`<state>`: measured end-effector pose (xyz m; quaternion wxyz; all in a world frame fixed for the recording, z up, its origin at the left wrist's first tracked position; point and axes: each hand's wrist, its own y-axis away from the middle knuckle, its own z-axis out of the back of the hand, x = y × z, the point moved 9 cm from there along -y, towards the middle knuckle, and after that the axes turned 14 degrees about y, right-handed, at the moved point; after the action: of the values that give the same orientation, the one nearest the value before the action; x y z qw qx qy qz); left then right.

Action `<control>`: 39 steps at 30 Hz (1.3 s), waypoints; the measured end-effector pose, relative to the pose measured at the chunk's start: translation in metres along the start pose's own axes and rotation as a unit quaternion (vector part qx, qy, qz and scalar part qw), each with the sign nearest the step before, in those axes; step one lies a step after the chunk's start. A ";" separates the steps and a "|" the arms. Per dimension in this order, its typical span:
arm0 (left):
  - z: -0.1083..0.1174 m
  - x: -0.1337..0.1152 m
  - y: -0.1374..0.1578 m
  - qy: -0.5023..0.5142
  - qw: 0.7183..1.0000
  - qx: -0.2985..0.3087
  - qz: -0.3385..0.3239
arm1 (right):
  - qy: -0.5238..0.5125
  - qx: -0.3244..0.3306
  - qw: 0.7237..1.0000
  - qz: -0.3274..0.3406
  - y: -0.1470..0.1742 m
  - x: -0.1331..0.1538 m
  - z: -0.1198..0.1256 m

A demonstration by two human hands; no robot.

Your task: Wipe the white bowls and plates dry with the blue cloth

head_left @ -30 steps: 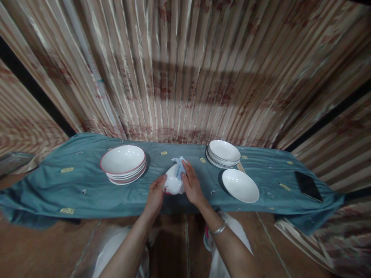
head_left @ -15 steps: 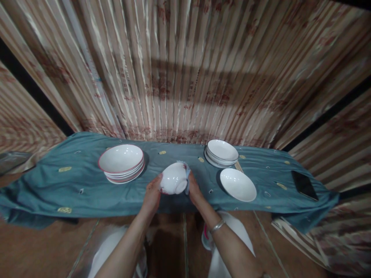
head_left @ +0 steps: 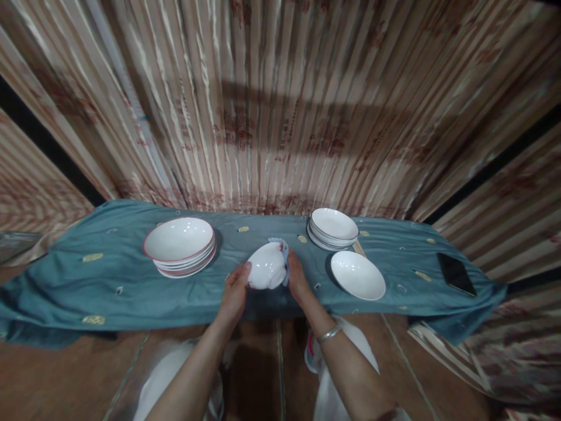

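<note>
Since one second back, the white bowl (head_left: 266, 267) has turned over between the hands; the pale blue cloth (head_left: 283, 257), which then lay over its top, now shows only as a strip at its right side and upper edge; the stacks have not shifted on the table.

Left hand (head_left: 234, 290): fingers curled on the bowl's left rim, thumb on the outer wall, grasping it. Right hand (head_left: 298, 279): pressed to the bowl's right side with the cloth under the fingers; closed on cloth and bowl together. Bowl is held clear of the teal tablecloth (head_left: 131, 286), just above the middle of the table's near edge.

Red-rimmed bowl stack (head_left: 179, 245) sits left of centre toward the far edge; white plate stack (head_left: 333, 228) right of centre at the far edge; single white dish (head_left: 357, 275) just in front of that stack; dark phone (head_left: 456, 273) near the right end.

Judgement on the wiping: keep the left grip firm on the rim; let the right hand carry the cloth round the wall while the left feeds the turn; work over the table, not past its edge, since a wet glazed bowl may slip.
</note>
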<state>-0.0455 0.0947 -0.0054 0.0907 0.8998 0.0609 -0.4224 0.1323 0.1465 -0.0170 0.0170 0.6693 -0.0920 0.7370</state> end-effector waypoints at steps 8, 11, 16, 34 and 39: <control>-0.004 -0.032 0.003 -0.046 0.997 -0.009 -0.054 | 0.097 0.014 0.994 0.048 0.012 0.039 0.007; -0.011 -0.039 0.007 -0.062 0.997 0.007 -0.046 | 0.128 0.027 0.988 0.078 0.019 0.052 0.003; -0.013 -0.045 0.009 -0.105 0.993 0.008 -0.056 | 0.188 0.043 0.969 0.154 0.030 0.069 -0.007; 0.005 -0.042 -0.002 -0.087 0.994 0.012 -0.069 | 0.529 0.070 0.758 0.376 0.089 0.107 -0.066; 0.007 -0.038 -0.005 -0.053 0.996 -0.011 -0.065 | 0.499 0.067 0.797 0.334 0.077 0.105 -0.060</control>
<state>-0.0763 0.0963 0.0189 0.0760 0.8694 0.1186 -0.4735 0.0507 0.0705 0.0730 -0.2317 0.1358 -0.2391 0.9331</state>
